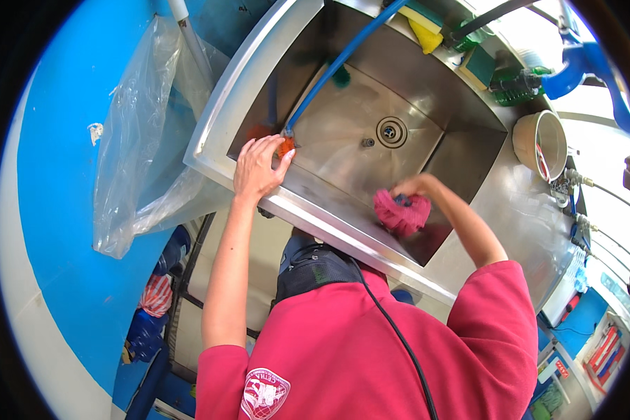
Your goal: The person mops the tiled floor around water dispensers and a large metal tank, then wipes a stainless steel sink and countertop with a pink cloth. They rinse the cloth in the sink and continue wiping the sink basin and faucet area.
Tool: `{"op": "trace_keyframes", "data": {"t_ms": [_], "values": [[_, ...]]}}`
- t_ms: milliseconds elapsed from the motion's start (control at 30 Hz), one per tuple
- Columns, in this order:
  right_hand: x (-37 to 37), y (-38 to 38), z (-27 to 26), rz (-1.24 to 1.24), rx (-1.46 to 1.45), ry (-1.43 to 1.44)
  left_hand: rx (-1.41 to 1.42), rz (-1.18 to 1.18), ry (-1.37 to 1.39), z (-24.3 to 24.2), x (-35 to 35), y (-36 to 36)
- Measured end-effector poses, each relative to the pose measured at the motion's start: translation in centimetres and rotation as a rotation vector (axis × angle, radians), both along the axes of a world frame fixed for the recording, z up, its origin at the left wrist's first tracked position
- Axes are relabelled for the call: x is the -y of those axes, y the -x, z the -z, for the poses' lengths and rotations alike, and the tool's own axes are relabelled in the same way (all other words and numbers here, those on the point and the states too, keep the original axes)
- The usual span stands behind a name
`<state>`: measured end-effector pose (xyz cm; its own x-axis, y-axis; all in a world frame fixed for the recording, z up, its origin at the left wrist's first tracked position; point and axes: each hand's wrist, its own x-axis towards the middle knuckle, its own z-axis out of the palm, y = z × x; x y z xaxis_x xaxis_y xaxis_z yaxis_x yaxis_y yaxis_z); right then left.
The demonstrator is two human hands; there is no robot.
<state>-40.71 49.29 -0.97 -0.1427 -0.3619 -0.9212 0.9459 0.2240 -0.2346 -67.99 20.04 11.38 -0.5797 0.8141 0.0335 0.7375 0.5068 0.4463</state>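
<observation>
My left hand (260,165) rests over the near left rim of a stainless steel sink (315,210), thumb apart from the fingers. Just past that thumb, an orange piece (287,147) shows at the lower end of a long blue pole or hose (341,60); whether I touch it is unclear. Inside the basin's near right part, my right hand (412,186), slightly blurred, grips a bunched pink mesh scrubber (403,214). Something dark shows at the scrubber's middle. A small dark fitting (368,142) lies beside the drain (391,132) on the basin floor.
Sponges (476,68), a yellow cloth (425,35) and green bottles (514,94) line the back ledge. A blue faucet (577,68) and cream bucket (539,144) stand at the right. Clear plastic sheeting (142,136) hangs left of the sink. A black cord (394,325) crosses my shirt.
</observation>
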Motion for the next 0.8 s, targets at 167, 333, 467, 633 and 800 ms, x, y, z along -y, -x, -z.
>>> {"op": "trace_keyframes", "data": {"t_ms": [167,333,467,633,800], "values": [[-6.8,12.1,-2.2,-0.126,-0.104,0.242,0.011,-0.020,-0.005,0.0,-0.1,0.1],[-6.9,22.9,-7.4,-0.788,-0.112,-0.525,0.025,-0.062,0.003,0.0,0.0,0.0],[-2.0,24.4,-4.7,-1.642,-0.160,-1.032,0.019,-0.083,0.019,0.1,0.1,0.0],[-3.6,20.9,3.0,-2.201,-0.227,-1.515,0.028,-0.106,0.024,-0.1,0.0,0.1],[-13.3,19.8,5.3,-2.282,-0.356,-1.800,0.036,-0.127,0.027,-0.3,-0.2,0.3]]}}
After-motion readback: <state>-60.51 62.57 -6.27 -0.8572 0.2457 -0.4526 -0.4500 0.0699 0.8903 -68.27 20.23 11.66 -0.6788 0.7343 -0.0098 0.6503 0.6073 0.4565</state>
